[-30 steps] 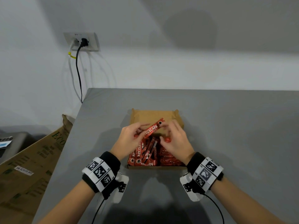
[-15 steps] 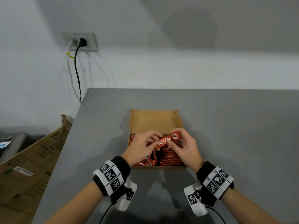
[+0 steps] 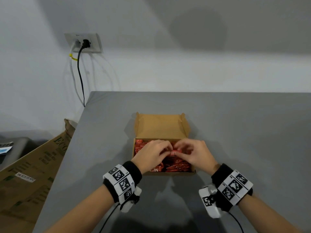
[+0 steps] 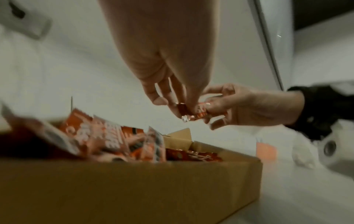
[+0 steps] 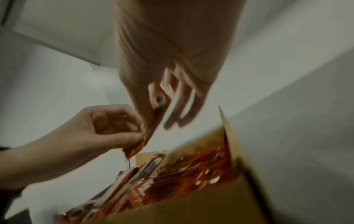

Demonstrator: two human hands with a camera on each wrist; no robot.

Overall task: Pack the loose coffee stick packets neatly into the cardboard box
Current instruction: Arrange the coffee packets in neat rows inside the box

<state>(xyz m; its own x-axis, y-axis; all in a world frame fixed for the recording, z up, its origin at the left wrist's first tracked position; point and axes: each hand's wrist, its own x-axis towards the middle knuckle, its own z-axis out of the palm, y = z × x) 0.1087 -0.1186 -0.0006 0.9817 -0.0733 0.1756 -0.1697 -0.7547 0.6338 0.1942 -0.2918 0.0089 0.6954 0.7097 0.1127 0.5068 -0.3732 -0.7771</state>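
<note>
While both hands work over the cardboard box (image 3: 161,126), the step in hand looks like placing one coffee stick packet (image 3: 175,151) onto the pile already inside. Going left to right: a brown carton (image 3: 33,174) at 9 o'clock off the grey table (image 3: 252,132) carries green "ECO" print and a white sticker whose small print I can't read reliably. The left hand (image 3: 152,154) has thumb and fingertips curled and pinching the packet's left end; the right hand (image 3: 196,153) pinches the other end the same way, with the spare fingers loosely bent. The packet hangs just above the box contents, about centre of the box, not yet touching them by the left wrist view. The red packets in the box (image 3: 176,165) lie mostly lengthwise on the right, more jumbled on the left. Next move, as I judge it: lower the stick parallel to the tidy row at 3 o'clock, let go with both hands, then straighten the loose ones at 9 o'clock. Readable print: partial "NE" upside down on a packet at the near edge; probably Nescafé, not confirmed here. Wrist bands carry square fiducial markers.
</note>
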